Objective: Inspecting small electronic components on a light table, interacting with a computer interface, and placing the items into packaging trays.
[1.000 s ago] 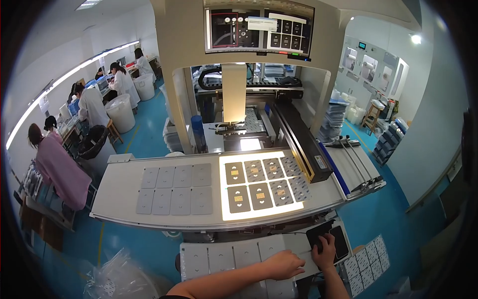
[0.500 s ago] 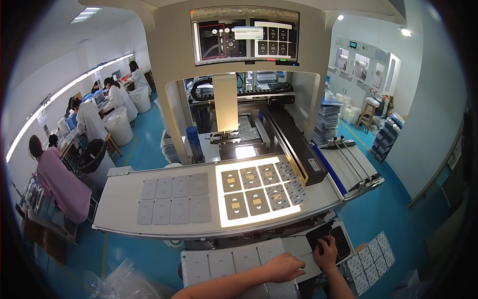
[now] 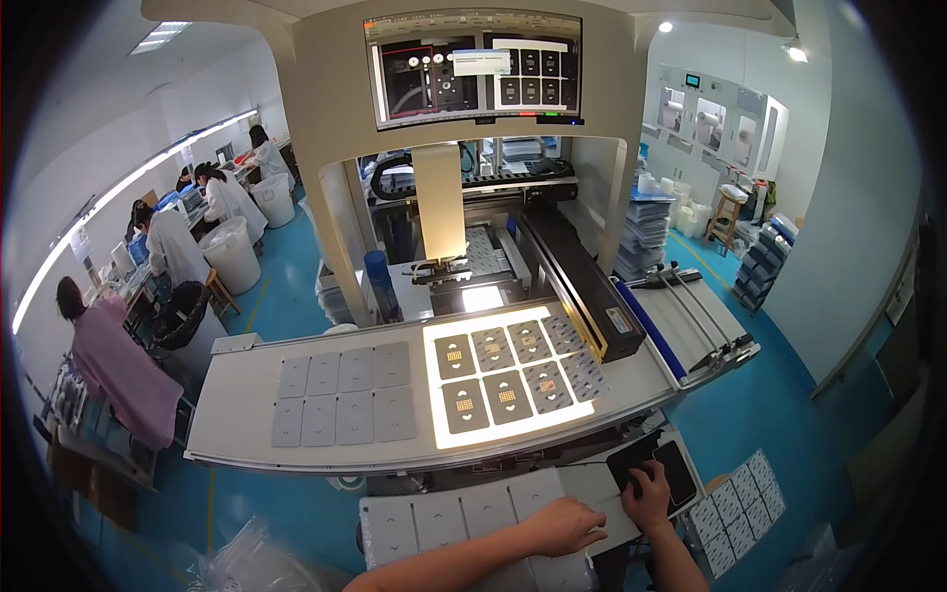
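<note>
My right hand [image 3: 645, 493] is curled over a mostly hidden dark computer mouse [image 3: 632, 481] on a black pad [image 3: 623, 460]. A black phone [image 3: 677, 472] lies just right of it. My left hand [image 3: 565, 525] has loosely bent fingers, with nothing seen in them. It is over a stack of grey sheets [image 3: 441, 525] with small marks, its fingertips pointing towards my right hand. Beyond both hands, a lit white panel [image 3: 430, 400] carries dark cards with orange grids, some under a patterned film. Plain grey cards [image 3: 355, 383] lie to its left on the machine's bed.
A monitor [image 3: 473, 71] with a pop-up box hangs above the machine. A black beam [image 3: 572, 276] crosses the bed's right side. A patterned sheet [image 3: 738, 511] is at lower right, clear plastic [image 3: 252, 557] at lower left. Several people work along a bench at left.
The view has shifted slightly. Both hands keep almost the same place and pose. The person in pink at left has raised an arm a little.
</note>
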Demonstrator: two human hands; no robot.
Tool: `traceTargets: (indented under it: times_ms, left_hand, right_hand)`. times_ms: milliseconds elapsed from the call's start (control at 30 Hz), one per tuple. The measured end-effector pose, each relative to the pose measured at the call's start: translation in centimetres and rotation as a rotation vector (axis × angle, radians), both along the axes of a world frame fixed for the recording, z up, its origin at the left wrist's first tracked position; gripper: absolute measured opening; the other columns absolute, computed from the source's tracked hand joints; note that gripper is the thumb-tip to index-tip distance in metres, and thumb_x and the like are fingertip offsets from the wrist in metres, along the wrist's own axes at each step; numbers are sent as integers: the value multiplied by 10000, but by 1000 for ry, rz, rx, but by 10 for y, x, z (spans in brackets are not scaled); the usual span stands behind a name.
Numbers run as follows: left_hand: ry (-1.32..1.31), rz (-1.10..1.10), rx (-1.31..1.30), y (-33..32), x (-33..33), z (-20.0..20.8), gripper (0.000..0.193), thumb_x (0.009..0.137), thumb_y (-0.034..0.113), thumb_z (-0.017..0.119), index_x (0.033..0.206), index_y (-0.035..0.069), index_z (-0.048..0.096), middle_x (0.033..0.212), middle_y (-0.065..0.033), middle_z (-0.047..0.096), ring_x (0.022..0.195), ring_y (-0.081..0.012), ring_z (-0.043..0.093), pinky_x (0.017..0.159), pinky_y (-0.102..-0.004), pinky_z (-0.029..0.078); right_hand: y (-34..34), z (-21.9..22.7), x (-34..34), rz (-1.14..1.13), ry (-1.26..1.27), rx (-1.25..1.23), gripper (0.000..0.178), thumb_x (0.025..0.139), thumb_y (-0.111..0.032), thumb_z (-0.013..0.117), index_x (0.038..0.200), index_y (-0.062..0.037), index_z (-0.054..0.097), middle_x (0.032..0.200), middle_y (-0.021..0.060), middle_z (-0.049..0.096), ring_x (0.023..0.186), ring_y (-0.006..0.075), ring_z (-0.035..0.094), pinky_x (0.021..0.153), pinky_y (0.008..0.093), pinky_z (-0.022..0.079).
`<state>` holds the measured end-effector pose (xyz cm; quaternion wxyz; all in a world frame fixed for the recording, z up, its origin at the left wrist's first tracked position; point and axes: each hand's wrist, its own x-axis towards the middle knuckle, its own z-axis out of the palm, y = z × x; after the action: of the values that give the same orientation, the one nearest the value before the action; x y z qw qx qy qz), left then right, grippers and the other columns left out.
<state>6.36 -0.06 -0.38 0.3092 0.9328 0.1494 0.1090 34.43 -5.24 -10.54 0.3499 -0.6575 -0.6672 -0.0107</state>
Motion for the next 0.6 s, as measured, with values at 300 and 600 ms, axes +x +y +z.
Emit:
traceTargets:
  times_ms: [300,600]
  left_hand:
    - [-21,7,13,-1,-1,0,357,1114,400,629,1054,58,711,842,-171,746,885,-424,739,931,-533,562]
    - [-39,8,14,0,0,-8,352,1104,400,645,1051,59,713,834,-175,744,864,-428,734,915,-533,566]
  right_hand:
    - [0,-2,2,6,7,-25,362,808,-83,787,1168,-55,785,1298,280,646,1118,486,713,931,525,613]
    - [-2,-2,1,-42,-7,-18,424,863,-66,776,1283,-52,729,1379,295,593,1237,508,653,1008,543,580]
